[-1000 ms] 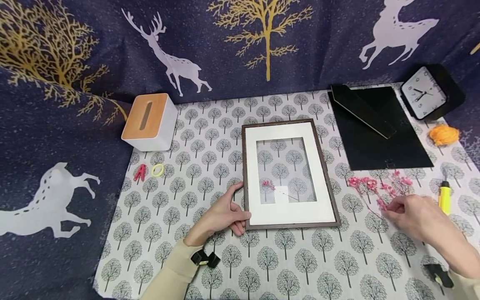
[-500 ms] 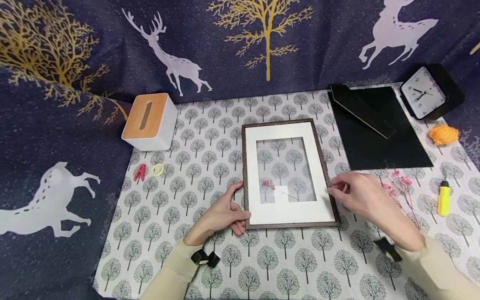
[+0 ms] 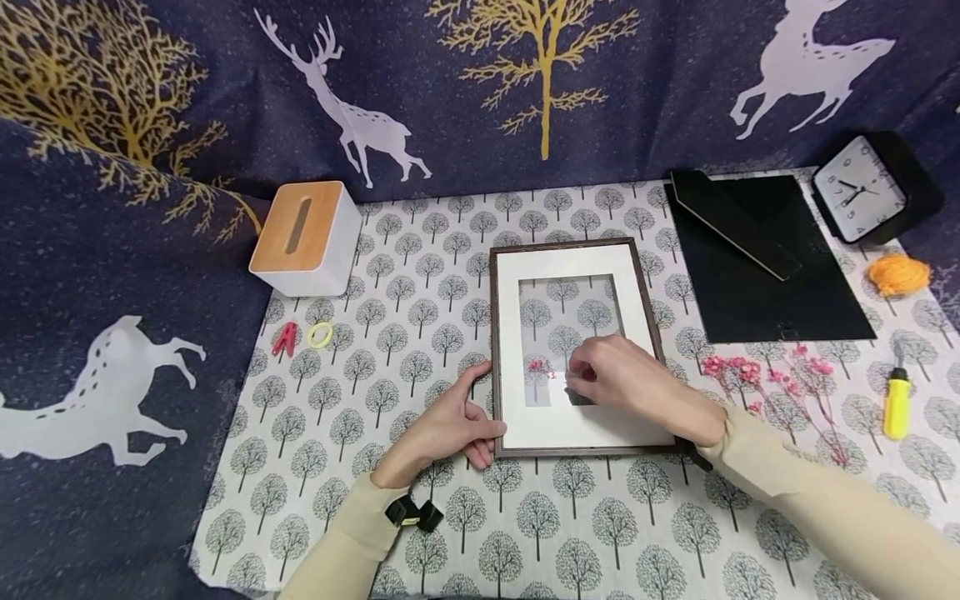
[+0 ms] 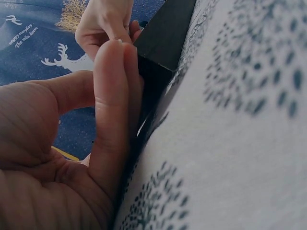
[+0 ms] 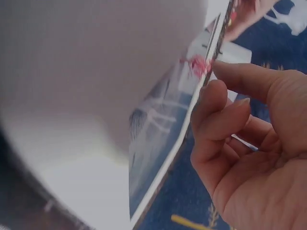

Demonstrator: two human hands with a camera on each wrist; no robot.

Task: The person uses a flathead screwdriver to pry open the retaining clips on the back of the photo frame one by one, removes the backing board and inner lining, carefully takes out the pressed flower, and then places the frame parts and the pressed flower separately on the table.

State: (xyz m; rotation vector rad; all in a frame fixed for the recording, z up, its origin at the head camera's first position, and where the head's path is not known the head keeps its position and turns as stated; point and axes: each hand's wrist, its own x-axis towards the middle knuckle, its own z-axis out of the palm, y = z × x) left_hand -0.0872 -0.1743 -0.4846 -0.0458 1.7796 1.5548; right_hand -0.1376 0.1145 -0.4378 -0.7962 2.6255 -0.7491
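Note:
A dark-rimmed picture frame (image 3: 512,429) with a white mat lies flat mid-table, its window see-through. Inside the window's lower left is a small pink flower sprig (image 3: 536,366). My right hand (image 3: 626,371) reaches across the frame from the right, and its curled fingers pinch at the sprig; the hand hides most of the stem. In the right wrist view, pink blossoms (image 5: 195,65) show close to the fingertips. Along the frame's lower left side rests my left hand (image 3: 457,425), touching the edge. Its fingers lie fairly straight against the frame in the left wrist view.
More pink dried flowers (image 3: 802,379) lie to the right. Beyond are a black backing board (image 3: 810,283) with its stand leg, a clock (image 3: 858,190), orange yarn (image 3: 897,275) and a yellow-handled tool (image 3: 896,404). Leftward: a tissue box (image 3: 337,258), red letter A (image 3: 286,339) and yellow ring (image 3: 320,323).
My right hand has left the dried flowers on the right, passed the frame's right edge and come over the window. The left hand has stayed at the frame's left side.

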